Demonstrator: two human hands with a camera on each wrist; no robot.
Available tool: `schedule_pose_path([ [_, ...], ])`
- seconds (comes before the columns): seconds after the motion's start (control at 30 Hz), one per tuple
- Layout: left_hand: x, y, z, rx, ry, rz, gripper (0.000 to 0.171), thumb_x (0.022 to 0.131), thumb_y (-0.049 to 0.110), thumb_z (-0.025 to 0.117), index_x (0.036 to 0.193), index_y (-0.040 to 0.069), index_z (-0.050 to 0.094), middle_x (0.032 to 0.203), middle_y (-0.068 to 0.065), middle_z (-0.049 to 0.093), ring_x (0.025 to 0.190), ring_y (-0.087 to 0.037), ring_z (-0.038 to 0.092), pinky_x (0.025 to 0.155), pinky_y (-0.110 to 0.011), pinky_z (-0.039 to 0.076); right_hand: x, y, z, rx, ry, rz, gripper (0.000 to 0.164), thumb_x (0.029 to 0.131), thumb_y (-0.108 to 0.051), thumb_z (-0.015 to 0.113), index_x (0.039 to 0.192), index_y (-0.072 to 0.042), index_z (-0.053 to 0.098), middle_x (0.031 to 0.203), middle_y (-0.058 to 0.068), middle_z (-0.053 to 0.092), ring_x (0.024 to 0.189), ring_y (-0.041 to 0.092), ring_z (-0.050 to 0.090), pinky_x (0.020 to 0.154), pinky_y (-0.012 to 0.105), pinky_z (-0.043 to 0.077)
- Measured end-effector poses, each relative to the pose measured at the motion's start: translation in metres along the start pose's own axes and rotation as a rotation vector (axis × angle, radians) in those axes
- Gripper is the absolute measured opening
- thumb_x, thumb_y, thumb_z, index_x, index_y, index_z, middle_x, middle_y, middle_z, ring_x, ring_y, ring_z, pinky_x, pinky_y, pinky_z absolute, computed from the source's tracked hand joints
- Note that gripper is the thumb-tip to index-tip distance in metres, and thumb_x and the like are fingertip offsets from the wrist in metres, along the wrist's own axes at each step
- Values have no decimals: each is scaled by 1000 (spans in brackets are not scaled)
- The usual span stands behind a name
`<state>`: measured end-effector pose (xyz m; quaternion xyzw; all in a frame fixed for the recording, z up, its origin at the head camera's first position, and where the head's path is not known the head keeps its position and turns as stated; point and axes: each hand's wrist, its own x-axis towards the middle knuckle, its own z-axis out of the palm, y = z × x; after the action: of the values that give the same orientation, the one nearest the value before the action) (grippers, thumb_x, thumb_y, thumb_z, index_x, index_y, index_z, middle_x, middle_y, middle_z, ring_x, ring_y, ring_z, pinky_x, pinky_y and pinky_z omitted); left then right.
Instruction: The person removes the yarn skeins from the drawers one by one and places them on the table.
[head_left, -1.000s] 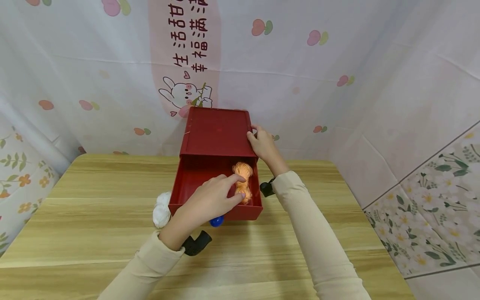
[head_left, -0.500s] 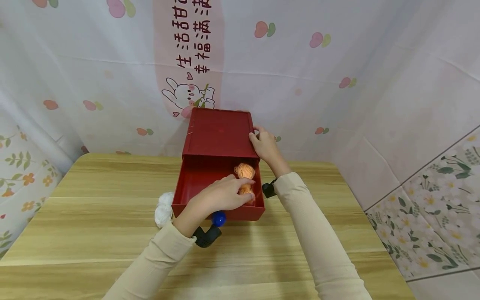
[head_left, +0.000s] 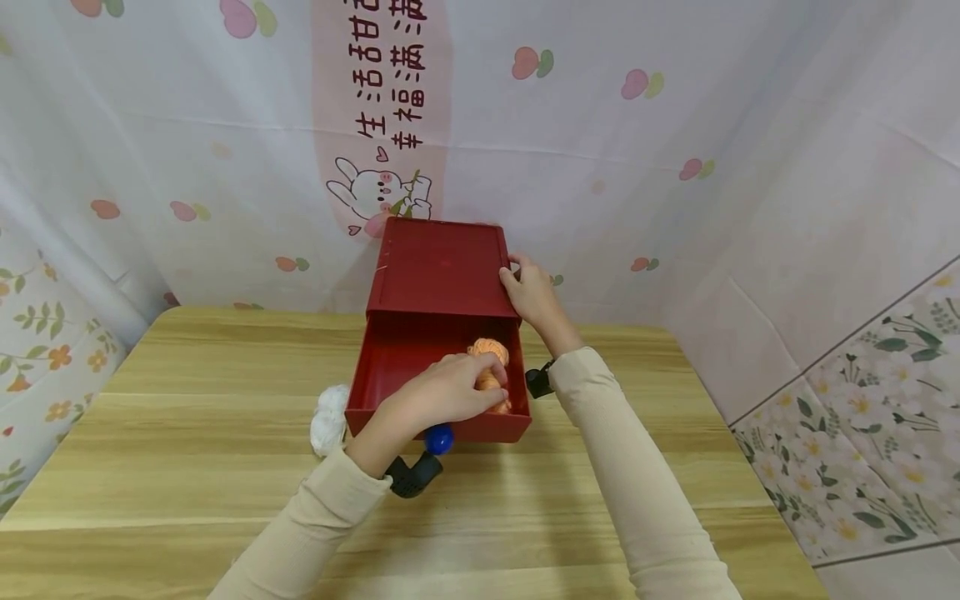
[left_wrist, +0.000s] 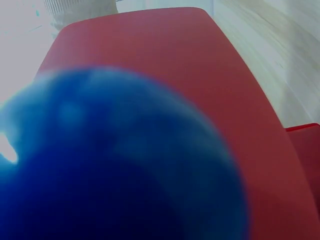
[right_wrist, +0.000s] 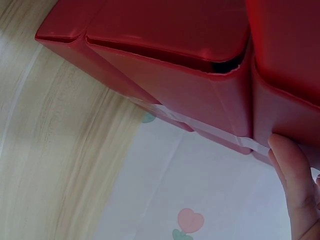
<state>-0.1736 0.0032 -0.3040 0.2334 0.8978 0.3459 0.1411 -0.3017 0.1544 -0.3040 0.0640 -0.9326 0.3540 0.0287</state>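
The left hand reaches into the drawer of a red box. Between its curled fingers and thumb it grips a skein of orange yarn by the drawer's right wall, covering part of it. Against the far right edge of the box, the right hand holds on with thumb and fingers. One of its fingers touches the red side in the right wrist view. A shiny blue ball sits at the drawer front and fills much of the left wrist view; whether it is attached is unclear.
A white skein of yarn lies on the wooden table, left of the drawer. Behind the box hangs a printed white curtain. Black wrist cameras sit at both cuffs.
The left hand has lowered onto the orange yarn and its fingers have closed round it. The yarn's far end has shifted slightly nearer. The right hand stays on the box.
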Motion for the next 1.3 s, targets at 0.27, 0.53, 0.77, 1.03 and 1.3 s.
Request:
schedule_pose_path([
  [0.27,-1,0,-2,-28,117,-3,20,87,25,65,104,17,59,90,-3,55,87,-20,47,63,-28,40,0,1,0,0,-6,-2,50,100,-28,38,143,-3,32,115,20,59,99,30,60,85,41,50],
  [0.53,-10,3,-7,-134,216,10,27,83,27,71,105,20,58,99,-5,54,88,-19,50,62,-26,45,0,1,0,-9,-7,0,50,100,-29,38,142,-4,33,116,19,59,98,29,61,83,40,51],
  [0.77,-23,4,-15,-198,273,65,31,81,27,72,107,21,57,108,-2,55,90,-20,54,65,-26,49,1,1,0,-22,3,2,49,99,-29,38,142,-4,34,116,20,60,102,30,59,87,41,49],
  [1.03,-42,-7,-27,-244,360,78,29,83,19,70,109,19,56,110,-3,57,91,-20,58,68,-28,52,2,3,2,2,0,11,49,100,-29,38,142,-4,33,114,20,59,98,30,60,85,41,50],
  [1.3,-67,-31,-40,-262,470,62,27,85,11,66,110,14,56,114,-8,56,94,-24,58,75,-34,53,1,3,1,19,-22,9,49,100,-29,36,144,-6,31,117,19,58,101,30,59,87,42,49],
])
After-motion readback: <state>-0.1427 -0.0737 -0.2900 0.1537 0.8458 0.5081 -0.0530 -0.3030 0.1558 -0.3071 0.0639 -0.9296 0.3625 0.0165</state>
